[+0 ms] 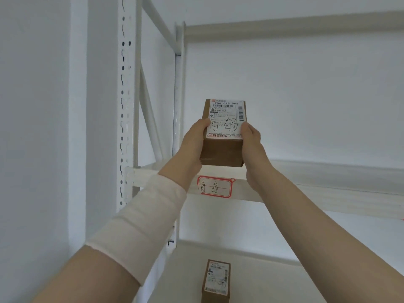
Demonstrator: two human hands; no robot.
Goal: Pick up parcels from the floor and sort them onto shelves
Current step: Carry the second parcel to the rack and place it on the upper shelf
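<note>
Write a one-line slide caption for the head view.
Both hands, left hand and right hand, lift a labelled cardboard parcel toward the tagged upper shelf.

White shelf (166,278); one labelled parcel (216,281) on it

Bright, even light; wide-angle edge bending

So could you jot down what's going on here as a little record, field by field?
held item: brown parcel, shipping label with handwritten characters facing the camera
left hand: grips the parcel's left side
right hand: grips its right side
position: raised at the front edge of the upper shelf
shelf tag: red-bordered, its handwriting appears to match the parcel's
lower shelf: one other labelled parcel lying there
left forearm: pale sleeve
likely next step: setting the parcel on the upper shelf
</note>
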